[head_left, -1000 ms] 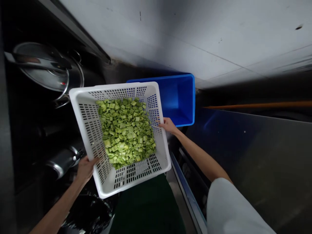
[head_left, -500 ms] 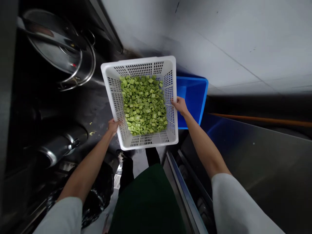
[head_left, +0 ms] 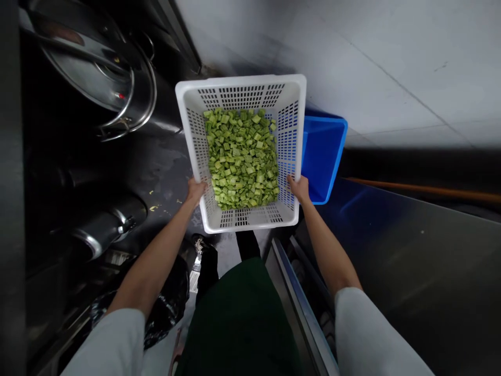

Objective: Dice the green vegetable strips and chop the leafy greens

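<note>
A white plastic basket [head_left: 250,81] with slotted walls is held up in front of me, its open top facing me. Chopped green vegetable pieces [head_left: 242,162] cover its bottom. On the left rim my left hand [head_left: 195,190] is closed, thumb inside and the other fingers hidden behind the wall. The right rim is gripped by my right hand [head_left: 299,188], its thumb over the edge. Partly behind the basket, to the right, stands a blue plastic bin [head_left: 324,156]; the part of it that shows has nothing in it.
Large metal pots [head_left: 144,99] stand at the upper left, and a metal cylinder [head_left: 105,224] lies lower down. A black bag-lined bin [head_left: 168,308] is by my left arm. A metal counter [head_left: 415,250] lies right, below the white wall [head_left: 352,62]. Green scraps dot the floor [head_left: 164,162].
The basket has moved right and slightly up in view, with both hands on its rims. My right hand now sits lower along the right rim. More of the blue bin is covered.
</note>
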The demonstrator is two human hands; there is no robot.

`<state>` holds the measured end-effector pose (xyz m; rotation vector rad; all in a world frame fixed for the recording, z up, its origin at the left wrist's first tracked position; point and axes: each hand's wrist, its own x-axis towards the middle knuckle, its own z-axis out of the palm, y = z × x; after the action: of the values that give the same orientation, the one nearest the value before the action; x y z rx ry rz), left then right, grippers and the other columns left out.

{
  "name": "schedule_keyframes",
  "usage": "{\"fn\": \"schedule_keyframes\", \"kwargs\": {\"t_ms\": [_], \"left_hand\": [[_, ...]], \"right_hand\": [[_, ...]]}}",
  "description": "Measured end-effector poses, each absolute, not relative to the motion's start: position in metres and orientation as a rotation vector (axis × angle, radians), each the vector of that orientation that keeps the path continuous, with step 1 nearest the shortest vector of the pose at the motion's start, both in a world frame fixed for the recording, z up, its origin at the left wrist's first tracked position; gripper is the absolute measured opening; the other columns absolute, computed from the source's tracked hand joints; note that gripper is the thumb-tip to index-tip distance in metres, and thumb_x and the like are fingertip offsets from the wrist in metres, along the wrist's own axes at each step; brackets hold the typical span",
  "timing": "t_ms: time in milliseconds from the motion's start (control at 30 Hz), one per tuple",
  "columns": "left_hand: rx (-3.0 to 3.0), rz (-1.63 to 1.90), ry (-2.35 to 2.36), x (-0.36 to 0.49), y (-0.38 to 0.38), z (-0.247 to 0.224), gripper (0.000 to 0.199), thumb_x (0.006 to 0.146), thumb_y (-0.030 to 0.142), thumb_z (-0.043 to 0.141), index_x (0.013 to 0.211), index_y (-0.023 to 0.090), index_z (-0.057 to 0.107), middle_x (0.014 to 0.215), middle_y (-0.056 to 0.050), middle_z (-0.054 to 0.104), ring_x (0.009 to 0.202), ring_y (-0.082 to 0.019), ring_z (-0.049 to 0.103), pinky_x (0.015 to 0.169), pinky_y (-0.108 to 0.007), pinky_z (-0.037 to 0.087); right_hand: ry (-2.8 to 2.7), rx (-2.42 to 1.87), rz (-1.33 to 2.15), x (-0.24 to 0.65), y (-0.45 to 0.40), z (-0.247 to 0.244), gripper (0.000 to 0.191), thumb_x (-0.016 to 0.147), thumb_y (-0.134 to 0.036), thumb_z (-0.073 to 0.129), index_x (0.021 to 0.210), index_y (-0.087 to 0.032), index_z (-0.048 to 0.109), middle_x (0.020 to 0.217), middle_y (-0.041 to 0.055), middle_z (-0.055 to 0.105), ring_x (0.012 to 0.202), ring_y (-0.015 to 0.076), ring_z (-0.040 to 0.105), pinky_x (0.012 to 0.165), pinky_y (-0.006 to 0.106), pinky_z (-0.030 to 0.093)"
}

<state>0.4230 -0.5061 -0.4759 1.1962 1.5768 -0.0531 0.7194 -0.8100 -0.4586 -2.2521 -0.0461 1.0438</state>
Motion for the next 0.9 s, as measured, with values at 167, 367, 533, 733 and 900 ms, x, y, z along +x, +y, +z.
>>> {"fn": "schedule_keyframes", "kwargs": {"t_ms": [167,367,533,733,900], "left_hand": [[1.255,-0.058,1.516,0.436,-0.501,-0.48,0.039,0.053,0.019,0.059,0.089,0.01,0.071,0.085,-0.007,0.072,0.075,-0.018,0.064,0.069,-0.028,0.053],[1.205,-0.113,1.475,0.442,-0.498,-0.472,0.033,0.053,0.021,0.062,0.083,0.01,0.07,0.077,-0.005,0.068,0.069,-0.018,0.061,0.066,-0.029,0.051],[1.268,-0.159,1.456,0.451,-0.496,-0.478,0.025,0.055,0.021,0.066,0.076,0.01,0.069,0.07,-0.004,0.065,0.066,-0.017,0.06,0.066,-0.029,0.051],[1.311,-0.109,1.519,0.456,-0.5,-0.482,0.037,0.054,0.017,0.061,0.09,0.01,0.072,0.083,-0.007,0.071,0.07,-0.018,0.062,0.068,-0.029,0.052],[1.432,-0.018,1.525,0.451,-0.503,-0.483,0.045,0.055,0.017,0.059,0.098,0.012,0.072,0.094,-0.008,0.074,0.08,-0.019,0.066,0.072,-0.027,0.052]], "right_hand": [[-0.083,-2.342,0.983,0.732,-0.816,-0.458,0.04,0.075,-0.047,0.069,0.099,-0.015,0.072,0.098,0.0146,0.077,0.109,0.0346,0.071,0.094,0.046,0.058],[-0.001,-2.315,1.004,0.726,-0.827,-0.457,0.035,0.074,-0.039,0.066,0.098,-0.014,0.071,0.099,0.0142,0.077,0.092,0.0312,0.074,0.084,0.045,0.062],[-0.062,-2.406,0.935,0.727,-0.834,-0.46,0.03,0.073,-0.037,0.068,0.093,-0.015,0.071,0.096,0.0138,0.077,0.101,0.0318,0.072,0.095,0.045,0.057],[-0.103,-2.478,0.906,0.726,-0.83,-0.45,0.032,0.077,-0.037,0.064,0.102,-0.017,0.067,0.104,0.0137,0.076,0.103,0.0296,0.07,0.098,0.045,0.054],[-0.105,-2.481,0.871,0.725,-0.825,-0.448,0.036,0.085,-0.046,0.059,0.11,-0.019,0.061,0.112,0.0144,0.073,0.113,0.0288,0.066,0.101,0.045,0.052]]}}
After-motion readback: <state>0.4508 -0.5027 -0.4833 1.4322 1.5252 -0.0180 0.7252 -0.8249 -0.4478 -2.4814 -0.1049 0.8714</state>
